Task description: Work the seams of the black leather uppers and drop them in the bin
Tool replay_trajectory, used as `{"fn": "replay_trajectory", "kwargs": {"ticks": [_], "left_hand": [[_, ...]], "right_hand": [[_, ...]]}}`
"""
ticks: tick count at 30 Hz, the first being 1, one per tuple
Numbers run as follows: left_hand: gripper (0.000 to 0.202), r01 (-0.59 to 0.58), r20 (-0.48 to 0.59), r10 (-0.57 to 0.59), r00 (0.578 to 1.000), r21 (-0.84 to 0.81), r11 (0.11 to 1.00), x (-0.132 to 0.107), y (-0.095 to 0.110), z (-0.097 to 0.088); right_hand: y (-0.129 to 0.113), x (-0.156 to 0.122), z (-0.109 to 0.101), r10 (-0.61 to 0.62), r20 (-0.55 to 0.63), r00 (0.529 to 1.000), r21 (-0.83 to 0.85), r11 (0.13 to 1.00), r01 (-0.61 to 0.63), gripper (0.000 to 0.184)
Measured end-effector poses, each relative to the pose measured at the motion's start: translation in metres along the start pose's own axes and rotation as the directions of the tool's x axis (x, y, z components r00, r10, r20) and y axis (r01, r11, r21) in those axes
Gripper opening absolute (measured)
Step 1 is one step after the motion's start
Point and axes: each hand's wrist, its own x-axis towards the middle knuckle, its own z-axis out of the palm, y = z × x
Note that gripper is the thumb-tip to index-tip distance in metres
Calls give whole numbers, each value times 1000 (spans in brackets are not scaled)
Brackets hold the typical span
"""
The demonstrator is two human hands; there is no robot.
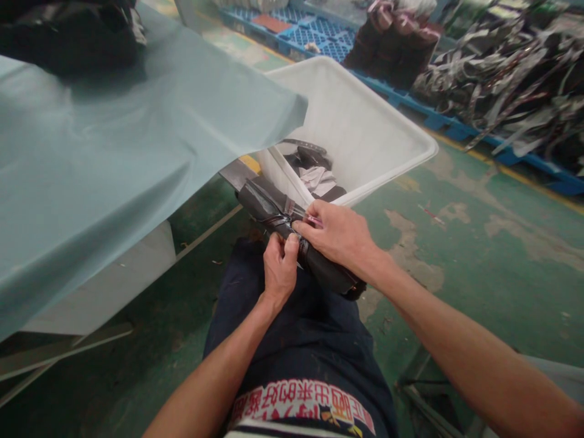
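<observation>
A dark brown rolled bundle of leather-like pieces lies across my lap, with thin strips wound round its middle. My left hand is closed, thumb and forefinger pinched together at the near side of the strips. From the right, my right hand bends over the bundle, its fingers closed at the same strips. Something small and pinkish shows by its fingers, too blurred to name. The exact ends in each pinch are partly hidden by the fingers.
A white bin with dark and pale scraps stands just beyond the bundle. At left is a table with a pale blue-green cover and a dark pile. Blue pallets carry bundles and heaped strips behind.
</observation>
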Motion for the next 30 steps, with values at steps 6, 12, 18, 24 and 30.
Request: {"fn": "replay_trajectory", "kwargs": {"ticks": [6, 12, 18, 24, 30], "left_hand": [[43, 2, 28, -2, 1000, -21, 1000, 1, 0, 0], [52, 10, 25, -10, 1000, 3, 1000, 1, 2, -2], [56, 60, -63, -53, 997, 101, 993, 0, 10, -9], [55, -11, -243, 38, 969, 112, 994, 0, 12, -12], [59, -51, -280, 76, 957, 96, 994, 3, 13, -14]], "right_hand": [[-8, 6, -6, -21, 42, 999, -127, 992, 26, 37], [-10, 14, -9, -72, 79, 994, -143, 986, 83, 42], [-2, 22, -12, -93, 84, 992, -99, 990, 101, 45], [-3, 30, -21, -97, 145, 985, -105, 988, 113, 52], [-10, 37, -30, -128, 231, 965, -159, 973, 167, 52]]}}
